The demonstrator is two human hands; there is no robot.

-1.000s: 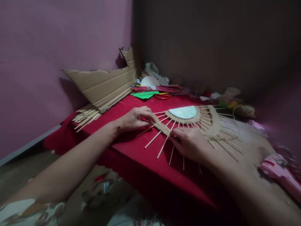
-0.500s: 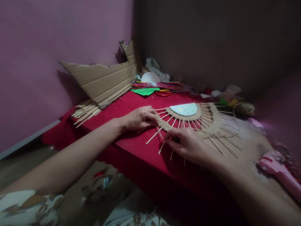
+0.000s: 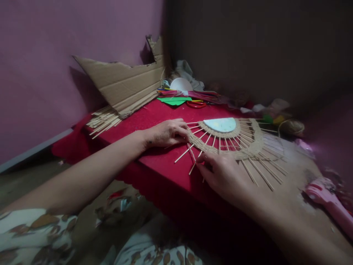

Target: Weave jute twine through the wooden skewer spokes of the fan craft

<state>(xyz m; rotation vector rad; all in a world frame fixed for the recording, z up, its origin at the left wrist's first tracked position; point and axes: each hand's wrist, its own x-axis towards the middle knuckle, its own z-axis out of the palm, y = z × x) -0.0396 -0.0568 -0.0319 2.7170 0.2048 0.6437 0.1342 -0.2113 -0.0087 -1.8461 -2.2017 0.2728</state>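
Observation:
A half-round frame of thin wooden sticks (image 3: 183, 153) lies on the red cloth, spread like a fan. Its centre is a pale blue half-disc (image 3: 220, 124) edged with twine, and an outer band of woven twine (image 3: 204, 145) crosses the sticks. My left hand (image 3: 173, 133) pinches the left end of that band. From there a loose strand of twine (image 3: 192, 153) runs down to my right hand (image 3: 216, 168), whose thumb and forefinger are closed on it. That hand hides part of the lower sticks.
A cardboard piece (image 3: 127, 85) leans at the back left over a bundle of sticks (image 3: 103, 119). Green paper (image 3: 175, 100), red-handled scissors (image 3: 196, 105) and a twine ball (image 3: 292, 127) lie behind. A pink glue gun (image 3: 328, 200) rests at right.
My right hand has shifted slightly down and right from the band, and the twine strand between my hands now shows more. My left hand stays at the band's end. The view has shifted slightly.

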